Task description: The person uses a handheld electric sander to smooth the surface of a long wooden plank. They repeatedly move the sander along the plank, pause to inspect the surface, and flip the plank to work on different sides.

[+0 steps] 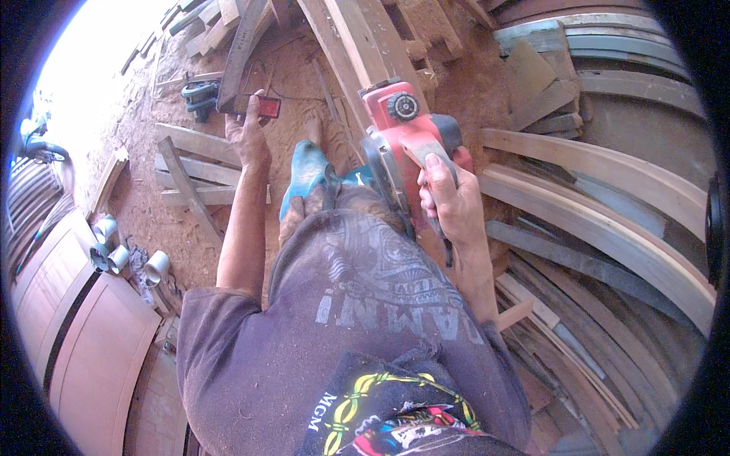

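My right hand point(450, 199) is wrapped round the rear handle of a red electric hand planer point(394, 137) with a black depth knob at its front. The planer is beside my right thigh, its front end by a long wooden beam point(357, 45). My left hand point(249, 138) is raised out ahead on the left. Its fingers are closed on a small flat red-and-black rectangular object point(268, 106), whose kind I cannot make out. Just beyond that hand is the lower end of a long grey board point(242, 57).
A dark power tool point(199, 99) lies on the sawdust-covered ground left of my left hand. Crossed planks point(194, 163) lie nearer. Long boards point(601, 205) are stacked along the right. Wooden panels point(106, 334) and several pale cups point(156, 266) are at the left.
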`<state>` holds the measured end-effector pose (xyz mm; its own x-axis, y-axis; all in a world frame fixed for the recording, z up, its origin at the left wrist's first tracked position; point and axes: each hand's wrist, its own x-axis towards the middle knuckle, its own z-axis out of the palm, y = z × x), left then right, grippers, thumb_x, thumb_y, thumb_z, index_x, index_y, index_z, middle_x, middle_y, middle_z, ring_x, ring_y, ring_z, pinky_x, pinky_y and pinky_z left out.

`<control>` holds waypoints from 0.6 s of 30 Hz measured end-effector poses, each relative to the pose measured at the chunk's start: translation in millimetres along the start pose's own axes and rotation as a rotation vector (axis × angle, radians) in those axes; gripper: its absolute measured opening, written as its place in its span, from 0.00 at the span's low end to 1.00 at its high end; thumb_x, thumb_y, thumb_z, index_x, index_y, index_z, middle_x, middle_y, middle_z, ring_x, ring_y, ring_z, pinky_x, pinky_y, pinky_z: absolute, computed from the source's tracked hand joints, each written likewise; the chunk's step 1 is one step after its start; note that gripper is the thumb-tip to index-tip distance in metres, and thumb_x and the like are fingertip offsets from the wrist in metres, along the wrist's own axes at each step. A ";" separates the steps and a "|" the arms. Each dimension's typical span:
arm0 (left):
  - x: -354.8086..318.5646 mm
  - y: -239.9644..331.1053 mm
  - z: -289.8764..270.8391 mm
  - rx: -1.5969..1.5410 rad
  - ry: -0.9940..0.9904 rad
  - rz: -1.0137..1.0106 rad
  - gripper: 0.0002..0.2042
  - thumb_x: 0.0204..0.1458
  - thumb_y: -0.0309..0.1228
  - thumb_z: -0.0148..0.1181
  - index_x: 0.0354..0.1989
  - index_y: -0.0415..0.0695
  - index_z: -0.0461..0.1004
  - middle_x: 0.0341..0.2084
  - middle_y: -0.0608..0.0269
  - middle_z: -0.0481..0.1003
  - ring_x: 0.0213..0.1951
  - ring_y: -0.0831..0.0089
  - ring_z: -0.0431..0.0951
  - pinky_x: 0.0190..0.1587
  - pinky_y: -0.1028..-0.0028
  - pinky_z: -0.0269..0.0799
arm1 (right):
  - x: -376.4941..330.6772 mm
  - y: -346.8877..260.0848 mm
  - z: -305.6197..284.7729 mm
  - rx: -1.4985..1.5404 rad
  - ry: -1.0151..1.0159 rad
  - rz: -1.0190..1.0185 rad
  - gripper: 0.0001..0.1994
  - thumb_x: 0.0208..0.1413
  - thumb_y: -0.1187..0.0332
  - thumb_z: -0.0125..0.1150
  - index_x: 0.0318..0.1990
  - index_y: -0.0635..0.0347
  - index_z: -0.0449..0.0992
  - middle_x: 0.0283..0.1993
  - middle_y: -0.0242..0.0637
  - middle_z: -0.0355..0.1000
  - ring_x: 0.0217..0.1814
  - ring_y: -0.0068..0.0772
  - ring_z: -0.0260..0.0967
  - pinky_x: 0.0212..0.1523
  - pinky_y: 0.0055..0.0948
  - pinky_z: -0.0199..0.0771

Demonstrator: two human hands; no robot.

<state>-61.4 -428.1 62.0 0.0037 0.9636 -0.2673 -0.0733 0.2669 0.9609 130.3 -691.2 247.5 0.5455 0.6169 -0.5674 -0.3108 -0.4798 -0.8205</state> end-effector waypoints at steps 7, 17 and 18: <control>16.6 -0.4 11.9 -0.099 0.008 -0.048 0.19 0.62 0.33 0.70 0.59 0.45 0.73 0.48 0.62 0.82 0.46 0.73 0.82 0.46 0.69 0.80 | 19.7 -12.5 9.2 -0.034 0.001 -0.034 0.21 0.73 0.50 0.57 0.34 0.59 0.77 0.24 0.21 0.66 0.23 0.11 0.62 0.22 0.20 0.60; 48.3 -25.8 42.9 -0.130 -0.133 -0.212 0.10 0.63 0.35 0.68 0.43 0.45 0.73 0.29 0.65 0.81 0.30 0.75 0.82 0.28 0.75 0.73 | 71.0 -48.4 35.0 -0.084 -0.003 -0.079 0.23 0.72 0.48 0.57 0.31 0.59 0.75 0.23 0.23 0.65 0.21 0.13 0.61 0.20 0.19 0.59; 45.4 -25.7 51.9 -0.135 -0.107 -0.262 0.12 0.60 0.37 0.71 0.42 0.46 0.74 0.29 0.64 0.81 0.27 0.77 0.81 0.25 0.77 0.69 | 74.6 -52.5 37.7 -0.078 -0.006 -0.083 0.23 0.72 0.48 0.57 0.31 0.59 0.75 0.23 0.23 0.65 0.20 0.13 0.61 0.20 0.19 0.59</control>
<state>-7.5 -390.3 28.9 0.1442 0.8605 -0.4885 -0.1880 0.5085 0.8403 157.9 -596.4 245.5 0.5623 0.6598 -0.4985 -0.2031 -0.4742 -0.8567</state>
